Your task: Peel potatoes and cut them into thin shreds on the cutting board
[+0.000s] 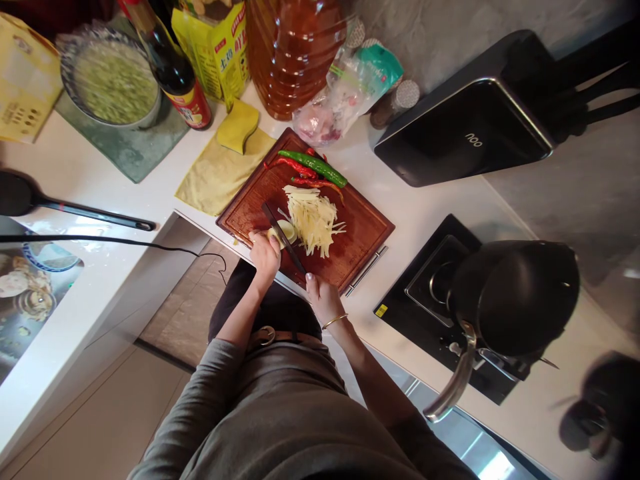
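At the counter's front edge, the left hand (265, 253) pins a potato piece (283, 233) on the cutting board (363, 230). The right hand (323, 297) is closed on a knife (283, 238), beside potato shreds (313, 218) and chili peppers (313, 168).

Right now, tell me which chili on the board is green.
The long green chili, lying farthest from the hands. The others beside it are red chilies, thinner and nearer the potato shreds.

A black wok (515, 293) sits on the stove (430, 313) at the right of the white counter (100, 180). A soy sauce bottle (175, 73), a large oil jug (293, 53), a yellow sponge (239, 125) and a bowl of green shreds (113, 80) stand behind.
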